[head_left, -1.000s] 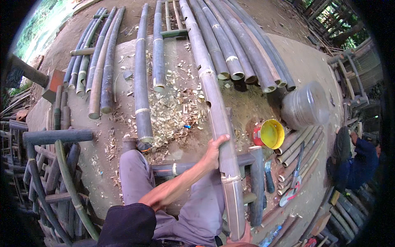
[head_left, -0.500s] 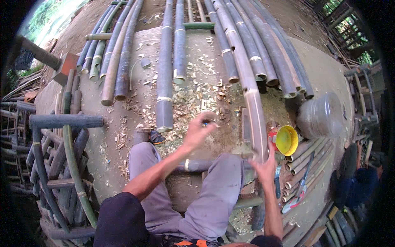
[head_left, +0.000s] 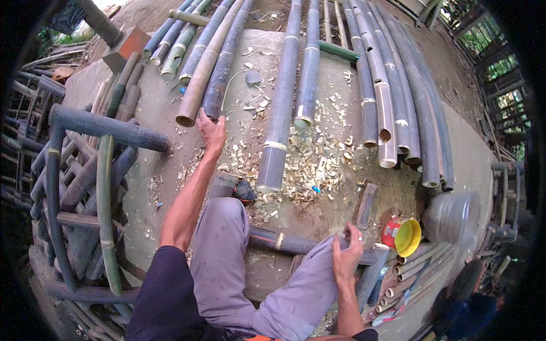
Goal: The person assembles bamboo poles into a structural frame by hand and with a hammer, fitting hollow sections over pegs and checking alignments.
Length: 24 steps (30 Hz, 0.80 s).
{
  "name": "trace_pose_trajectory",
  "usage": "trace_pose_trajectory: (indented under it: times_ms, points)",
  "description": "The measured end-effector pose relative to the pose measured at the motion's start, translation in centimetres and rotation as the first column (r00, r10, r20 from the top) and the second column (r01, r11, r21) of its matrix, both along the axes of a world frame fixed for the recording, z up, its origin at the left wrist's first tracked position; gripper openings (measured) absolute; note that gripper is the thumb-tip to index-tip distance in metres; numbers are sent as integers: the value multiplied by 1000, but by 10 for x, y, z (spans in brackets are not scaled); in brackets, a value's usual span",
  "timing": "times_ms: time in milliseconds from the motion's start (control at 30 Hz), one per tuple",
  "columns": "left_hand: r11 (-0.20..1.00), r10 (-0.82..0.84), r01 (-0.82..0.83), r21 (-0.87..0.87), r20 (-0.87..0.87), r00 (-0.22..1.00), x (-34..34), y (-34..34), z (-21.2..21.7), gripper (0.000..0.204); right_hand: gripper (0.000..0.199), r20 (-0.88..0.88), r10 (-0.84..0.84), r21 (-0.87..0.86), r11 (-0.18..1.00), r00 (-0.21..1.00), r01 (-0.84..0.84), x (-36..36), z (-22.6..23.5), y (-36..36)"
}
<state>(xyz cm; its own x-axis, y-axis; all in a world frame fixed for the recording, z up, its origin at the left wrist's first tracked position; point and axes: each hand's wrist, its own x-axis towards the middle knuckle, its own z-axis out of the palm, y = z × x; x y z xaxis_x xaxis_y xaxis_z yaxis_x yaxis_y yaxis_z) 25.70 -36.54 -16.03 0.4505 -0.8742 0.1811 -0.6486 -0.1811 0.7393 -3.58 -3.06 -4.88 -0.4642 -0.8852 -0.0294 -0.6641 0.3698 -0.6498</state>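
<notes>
At the far left, my left hand has its fingers closed on the near end of a dark bamboo pole. A lighter brown bamboo pole lies just to the left of it. My right hand is beside my right knee, thumb and fingers apart and partly curled, with nothing visible in it. A bamboo pole with cut openings lies in the row at the right. Two more poles lie in the middle, the nearer-reaching one a long dark bamboo pole.
Pale wood chips litter the ground. A red and yellow can and a clear plastic container stand at the right, near several thin bamboo pieces. A bamboo frame stands at the left; a horizontal bamboo bar crosses before me.
The pole with openings has left my right hand and lies farther off in the right-hand row. My left hand has reached out left onto another pole. The view has turned left.
</notes>
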Motion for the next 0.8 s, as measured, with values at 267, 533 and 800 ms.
trace_pose_trajectory:
  times_ms: [267,533,800]
  points:
    - [900,-422,436,25,310,852,9,23,23,56,33,23,-1,-54,999,1000,3,28,-18,-10]
    - [929,-192,76,363,293,937,83,-43,52,70,33,103,60,38,997,993,-64,34,-31,-16]
    - [879,-377,312,361,125,918,40,-33,27,73,30,64,49,109,993,997,-56,35,-39,-17]
